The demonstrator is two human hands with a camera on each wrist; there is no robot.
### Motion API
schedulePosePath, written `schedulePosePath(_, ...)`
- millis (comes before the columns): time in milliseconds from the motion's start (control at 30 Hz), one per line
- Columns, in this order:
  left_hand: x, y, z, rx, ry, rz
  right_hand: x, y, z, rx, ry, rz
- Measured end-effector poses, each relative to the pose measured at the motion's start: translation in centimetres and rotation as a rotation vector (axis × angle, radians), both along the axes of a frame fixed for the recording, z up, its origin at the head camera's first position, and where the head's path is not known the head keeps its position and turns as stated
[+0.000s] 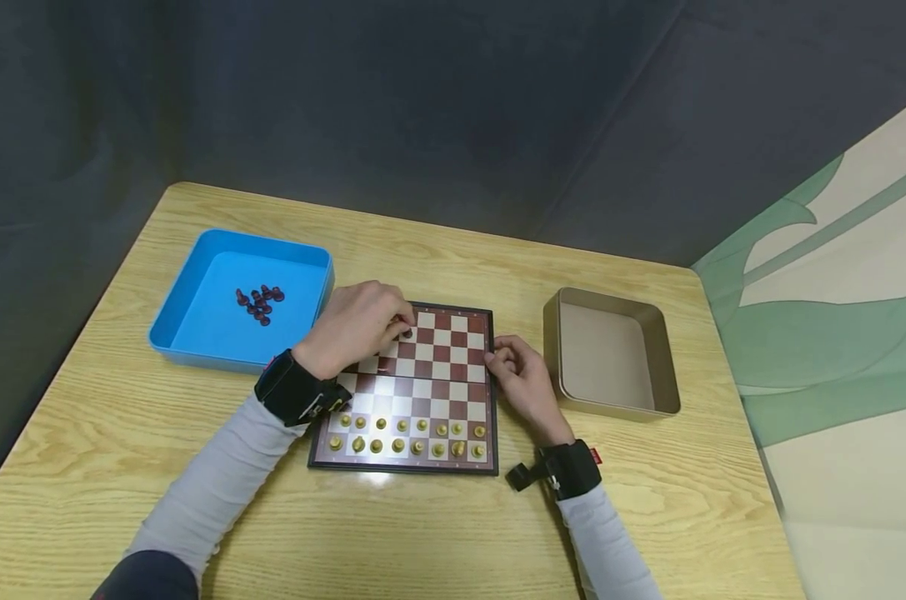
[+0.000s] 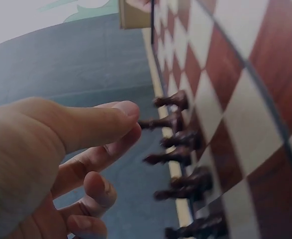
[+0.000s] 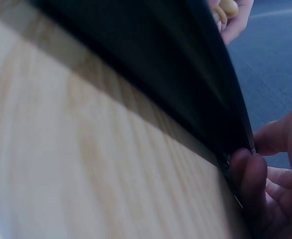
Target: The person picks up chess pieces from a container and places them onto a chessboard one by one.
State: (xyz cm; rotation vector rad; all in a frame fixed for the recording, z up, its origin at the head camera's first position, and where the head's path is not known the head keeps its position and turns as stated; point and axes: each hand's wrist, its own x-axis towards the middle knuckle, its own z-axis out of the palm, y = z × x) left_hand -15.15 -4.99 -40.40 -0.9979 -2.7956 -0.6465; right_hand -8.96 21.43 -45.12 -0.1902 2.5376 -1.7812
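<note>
A chessboard (image 1: 441,389) with brown and white squares lies on the table, gold chess pieces (image 1: 398,446) standing in two rows along its near side. My left hand (image 1: 355,325) reaches over the far left part of the board. Its thumb and index finger pinch the top of a dark red chess piece (image 2: 160,122), whose base is at the board's surface. Other dark pieces (image 2: 178,155) stand beside it in the left wrist view, mostly hidden by the hand in the head view. My right hand (image 1: 526,382) grips the board's right edge between thumb and fingers.
A blue tray (image 1: 175,304) left of the board holds a small heap of dark chess pieces (image 1: 260,304). Right of my right hand stands a tan rectangular box (image 1: 618,406). A dark curtain (image 1: 422,125) hangs behind the wooden table (image 1: 392,533).
</note>
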Motion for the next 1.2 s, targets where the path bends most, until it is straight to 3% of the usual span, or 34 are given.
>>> schedulePosePath(667, -0.5, -3.9, 3.1, 0.059, 0.031, 0.167, -0.3, 0.6, -0.6, 0.018, 0.002, 0.003)
schedulePosePath(967, -0.8, -5.9, 4.0, 0.085, 0.018, 0.254, -1.0, 1.5, -2.5, 0.032, 0.007, -0.006)
schedulePosePath(1200, -0.9, -8.7, 4.4, 0.111, -0.003, 0.311, -0.6, 0.9, -0.9, 0.011, 0.001, 0.000)
